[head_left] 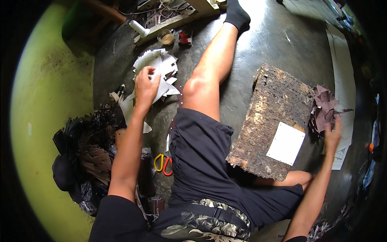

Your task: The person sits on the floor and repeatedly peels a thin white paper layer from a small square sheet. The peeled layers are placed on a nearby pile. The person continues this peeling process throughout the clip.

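Note:
My left hand (147, 85) is over a pile of white cut pieces (167, 64) on the floor at the left, its thumb and fingers closed on a white piece. Over at the far right, my right hand (333, 131) is at a heap of dark brown cut pieces (323, 105); its fingers are smeared by motion, so their grip is unclear. Between them a thick, rough, mottled brown slab (278, 105) leans over my bent leg. A white square sheet (286, 143) with small dots near its corners lies on the slab.
Scissors (163, 164) with one yellow and one red handle loop lie beside my thigh. Stacked dark pieces (94, 157) stand at the left by the green wall (44, 101). Ahead are a glass cup (166, 38) and a wooden frame (173, 23). Long white sheets (342, 72) lie at the right.

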`<state>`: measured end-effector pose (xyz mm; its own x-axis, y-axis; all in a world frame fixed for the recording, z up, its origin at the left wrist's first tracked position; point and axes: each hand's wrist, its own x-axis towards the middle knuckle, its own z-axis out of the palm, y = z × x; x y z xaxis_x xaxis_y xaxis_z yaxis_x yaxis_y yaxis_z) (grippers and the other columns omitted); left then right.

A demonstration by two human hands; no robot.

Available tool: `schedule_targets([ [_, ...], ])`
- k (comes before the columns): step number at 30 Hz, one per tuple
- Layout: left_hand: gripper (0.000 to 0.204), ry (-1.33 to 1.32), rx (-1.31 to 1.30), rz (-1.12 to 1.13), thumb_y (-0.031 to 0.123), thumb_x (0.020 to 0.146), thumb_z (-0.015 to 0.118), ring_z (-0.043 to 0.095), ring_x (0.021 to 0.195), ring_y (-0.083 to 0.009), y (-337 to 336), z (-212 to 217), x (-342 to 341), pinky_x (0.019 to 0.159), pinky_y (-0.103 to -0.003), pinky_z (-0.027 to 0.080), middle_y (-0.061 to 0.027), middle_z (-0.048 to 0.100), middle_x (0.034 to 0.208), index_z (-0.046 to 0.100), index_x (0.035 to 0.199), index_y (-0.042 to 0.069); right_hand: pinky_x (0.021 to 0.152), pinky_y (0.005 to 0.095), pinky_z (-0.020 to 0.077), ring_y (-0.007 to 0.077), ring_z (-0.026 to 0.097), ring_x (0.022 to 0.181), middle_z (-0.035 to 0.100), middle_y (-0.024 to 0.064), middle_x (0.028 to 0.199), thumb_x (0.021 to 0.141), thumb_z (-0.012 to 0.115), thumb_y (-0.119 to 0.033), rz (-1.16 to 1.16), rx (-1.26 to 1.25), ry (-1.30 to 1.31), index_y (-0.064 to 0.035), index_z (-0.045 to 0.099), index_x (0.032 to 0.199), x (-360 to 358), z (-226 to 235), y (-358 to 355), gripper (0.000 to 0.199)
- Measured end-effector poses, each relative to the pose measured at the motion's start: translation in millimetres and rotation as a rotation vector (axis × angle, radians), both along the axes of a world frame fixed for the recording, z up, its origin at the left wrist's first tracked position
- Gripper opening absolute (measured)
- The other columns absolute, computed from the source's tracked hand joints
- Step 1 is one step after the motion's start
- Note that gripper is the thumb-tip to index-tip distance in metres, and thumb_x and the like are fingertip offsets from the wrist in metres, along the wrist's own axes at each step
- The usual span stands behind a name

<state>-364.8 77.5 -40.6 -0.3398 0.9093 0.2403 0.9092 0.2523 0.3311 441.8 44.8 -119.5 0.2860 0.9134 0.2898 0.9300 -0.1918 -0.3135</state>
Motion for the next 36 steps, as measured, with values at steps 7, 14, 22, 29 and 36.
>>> schedule_targets([
  [7,0.052,0.015,-0.289,0.178,0.037,0.093,0.093,0.079,0.11,-0.0379,-2,-43,-52,0.099,-0.052,0.06,-0.016,0.083,0.116,0.074,0.13,0.005,0.136,0.0487,0.0365,0.0437,0.047,0.166,0.055,0.0257,0.174,0.108,0.075,-0.009,0.017,0.003,0.043,-0.005,0.06,0.165,-80,4,-50,0.059],
  [14,0.042,0.162,-0.16,0.178,0.025,0.093,0.091,0.073,0.123,-0.039,-6,-61,-32,0.109,-0.051,0.055,-0.0127,0.082,0.123,0.076,0.128,0.008,0.129,0.0411,0.0443,0.0296,0.064,0.15,0.069,0.0178,0.162,0.112,0.073,-0.008,-0.109,0.105,0.417,0.003,0.069,0.153,-147,74,-103,0.042],
  [22,0.031,0.107,-0.25,0.214,0.026,0.093,0.083,0.072,0.125,-0.0362,-5,-74,-31,0.112,-0.054,0.053,-0.0104,0.081,0.121,0.078,0.122,0.015,0.126,0.0388,0.0468,0.026,0.064,0.147,0.067,0.0162,0.164,0.112,0.069,0.001,-0.053,0.175,0.67,0.0072,0.07,0.147,-213,109,-129,0.036],
  [29,0.092,0.232,-0.211,0.064,0.045,0.085,0.092,0.067,0.137,-0.0434,55,-55,-80,0.119,-0.053,0.054,-0.024,0.075,0.139,0.058,0.161,0.006,0.122,0.038,0.0509,0.0261,0.064,0.145,0.063,0.0182,0.167,0.111,0.068,0.002,-0.016,0.125,0.705,0.0083,0.07,0.144,-224,113,-142,0.033],
  [36,0.115,-0.253,-0.659,-0.083,0.048,0.076,0.107,0.072,0.138,-0.0342,124,-33,-132,0.118,-0.045,0.054,-0.0218,0.072,0.156,0.058,0.168,0.0,0.12,0.0365,0.0529,0.0249,0.066,0.142,0.062,0.02,0.167,0.111,0.068,0.003,0.015,0.113,0.758,0.0089,0.07,0.143,-229,103,-148,0.032],
])
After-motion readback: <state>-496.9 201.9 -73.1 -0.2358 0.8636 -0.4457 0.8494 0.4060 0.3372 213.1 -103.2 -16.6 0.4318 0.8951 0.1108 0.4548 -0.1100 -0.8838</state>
